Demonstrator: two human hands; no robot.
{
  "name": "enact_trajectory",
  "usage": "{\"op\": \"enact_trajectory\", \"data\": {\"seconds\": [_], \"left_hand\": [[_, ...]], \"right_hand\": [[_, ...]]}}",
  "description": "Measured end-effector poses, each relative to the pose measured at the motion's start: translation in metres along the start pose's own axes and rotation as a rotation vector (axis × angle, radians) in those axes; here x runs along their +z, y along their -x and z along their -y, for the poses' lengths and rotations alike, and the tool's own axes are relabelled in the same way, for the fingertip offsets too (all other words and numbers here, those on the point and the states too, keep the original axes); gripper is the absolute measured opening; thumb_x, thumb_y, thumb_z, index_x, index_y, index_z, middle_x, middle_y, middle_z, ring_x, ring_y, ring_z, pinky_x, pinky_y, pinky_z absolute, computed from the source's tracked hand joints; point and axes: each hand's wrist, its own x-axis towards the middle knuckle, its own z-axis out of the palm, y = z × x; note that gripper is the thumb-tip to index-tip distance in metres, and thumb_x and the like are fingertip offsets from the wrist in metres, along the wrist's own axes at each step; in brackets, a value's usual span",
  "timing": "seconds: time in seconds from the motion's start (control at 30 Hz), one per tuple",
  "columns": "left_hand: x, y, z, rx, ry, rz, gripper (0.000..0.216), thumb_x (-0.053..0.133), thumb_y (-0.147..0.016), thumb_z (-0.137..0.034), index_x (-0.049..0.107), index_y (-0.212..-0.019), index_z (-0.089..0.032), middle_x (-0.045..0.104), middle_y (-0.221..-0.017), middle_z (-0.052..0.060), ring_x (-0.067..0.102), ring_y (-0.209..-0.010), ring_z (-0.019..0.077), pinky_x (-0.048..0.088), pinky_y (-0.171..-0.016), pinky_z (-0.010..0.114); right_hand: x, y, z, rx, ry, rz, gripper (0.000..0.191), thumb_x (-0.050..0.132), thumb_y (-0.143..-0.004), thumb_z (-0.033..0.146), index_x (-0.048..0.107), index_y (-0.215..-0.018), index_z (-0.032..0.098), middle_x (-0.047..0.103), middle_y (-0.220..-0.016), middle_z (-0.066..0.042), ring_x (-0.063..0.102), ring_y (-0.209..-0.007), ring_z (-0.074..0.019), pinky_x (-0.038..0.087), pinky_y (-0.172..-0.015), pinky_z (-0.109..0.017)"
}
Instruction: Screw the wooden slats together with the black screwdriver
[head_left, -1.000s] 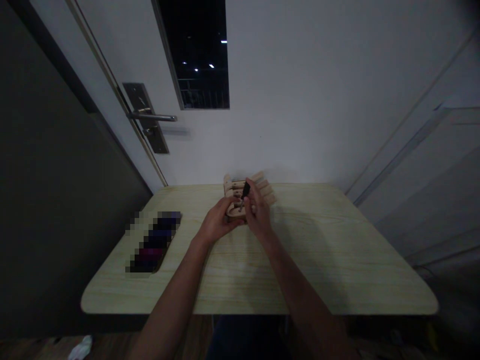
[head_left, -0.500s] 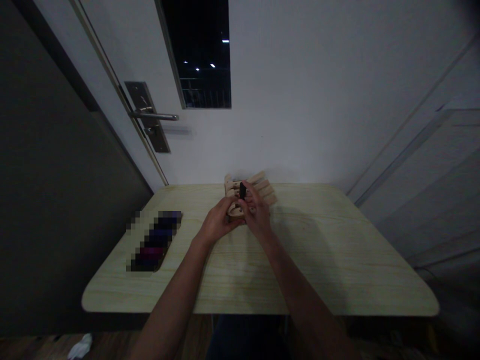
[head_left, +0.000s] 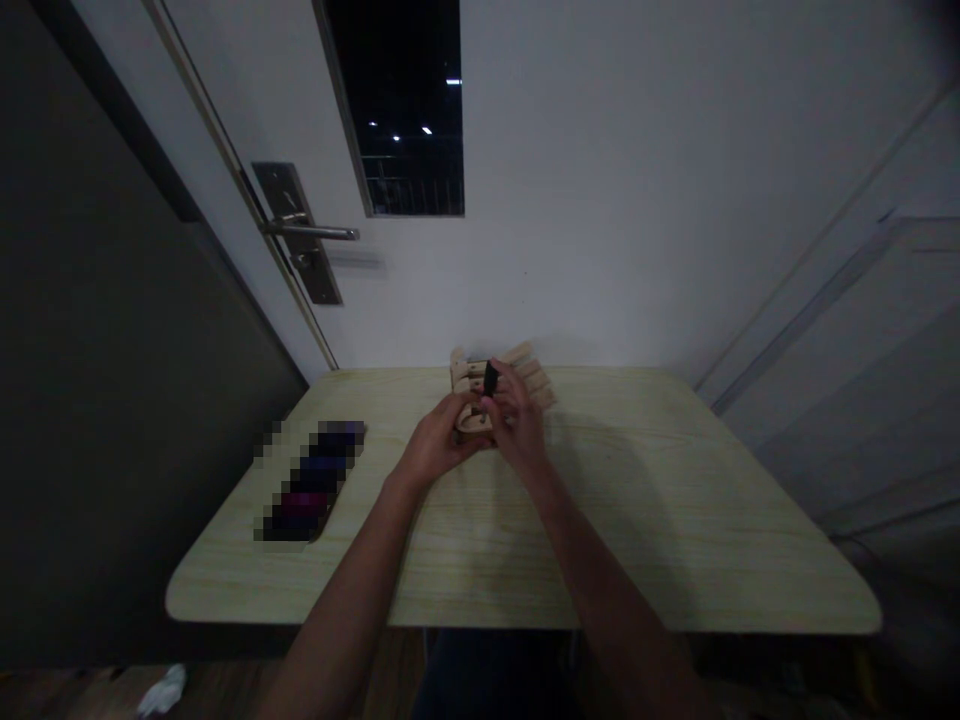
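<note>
A light wooden model (head_left: pixel 471 370) with several finger-like slats lies at the far middle of the table, its slats fanned out to the right. My left hand (head_left: pixel 441 436) is closed round the model's near left side, by a rounded wooden part. Between the thumb and fingers of my right hand (head_left: pixel 519 425) is a small black-handled tool (head_left: pixel 490 380), held nearly upright above that rounded part. What its lower end touches is too small to make out. My right hand covers part of the model.
The pale wood-grain table (head_left: pixel 675 500) stands against a white door with a metal lever handle (head_left: pixel 315 232). At the table's left lies a dark, blurred-out flat object (head_left: pixel 311 485). A crumpled white thing (head_left: pixel 163 690) is on the floor at lower left.
The top of the black-handled tool has tilted and shifted slightly to the right with my right hand. My left hand stays in place on the wooden model.
</note>
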Motion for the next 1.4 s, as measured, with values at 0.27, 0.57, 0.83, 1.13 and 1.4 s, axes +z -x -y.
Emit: {"op": "enact_trajectory", "data": {"seconds": [0.27,0.57,0.83,1.13,1.4], "left_hand": [[0.001,0.000,0.005,0.034,-0.038,-0.008,0.057,0.072,-0.073,-0.032,0.045,-0.122,-0.022,0.059,-0.117,0.009,0.058,-0.107,0.0234,0.048,-0.090,0.037],[-0.001,0.000,-0.001,0.030,-0.029,-0.011,0.054,0.070,-0.075,-0.033,0.046,-0.121,-0.021,0.059,-0.120,0.009,0.058,-0.110,0.0227,0.048,-0.090,0.036],[0.001,0.000,0.003,0.021,-0.032,-0.003,0.054,0.072,-0.073,-0.034,0.047,-0.119,-0.022,0.059,-0.115,0.008,0.058,-0.107,0.0229,0.048,-0.089,0.036],[-0.001,-0.001,0.001,0.035,-0.016,0.007,0.054,0.072,-0.073,-0.032,0.047,-0.120,-0.022,0.059,-0.117,0.008,0.058,-0.109,0.0230,0.047,-0.091,0.036],[0.001,0.000,0.004,0.030,-0.021,0.002,0.056,0.071,-0.073,-0.032,0.046,-0.122,-0.021,0.059,-0.118,0.009,0.058,-0.109,0.0238,0.048,-0.089,0.037]], "right_hand": [[0.001,-0.002,0.002,-0.028,0.160,-0.083,0.046,0.058,-0.084,0.036,0.048,-0.128,0.030,0.061,-0.112,-0.006,0.062,-0.096,-0.0216,0.054,-0.081,-0.039],[0.001,0.001,0.000,-0.061,0.018,0.047,0.049,0.043,-0.093,0.037,0.034,-0.140,0.028,0.052,-0.134,-0.007,0.057,-0.115,-0.0211,0.054,-0.086,-0.035],[-0.001,-0.001,0.004,0.022,0.136,-0.068,0.047,0.057,-0.086,0.037,0.047,-0.131,0.031,0.062,-0.121,-0.003,0.067,-0.088,-0.0182,0.056,-0.072,-0.029],[-0.005,0.000,0.012,-0.004,0.252,-0.009,0.048,0.044,-0.092,0.035,0.040,-0.139,0.029,0.062,-0.124,-0.005,0.065,-0.096,-0.0199,0.055,-0.075,-0.031],[-0.001,0.001,0.005,-0.006,0.081,-0.025,0.052,0.045,-0.092,0.036,0.034,-0.142,0.029,0.064,-0.119,-0.004,0.067,-0.092,-0.0180,0.057,-0.076,-0.032]]}}
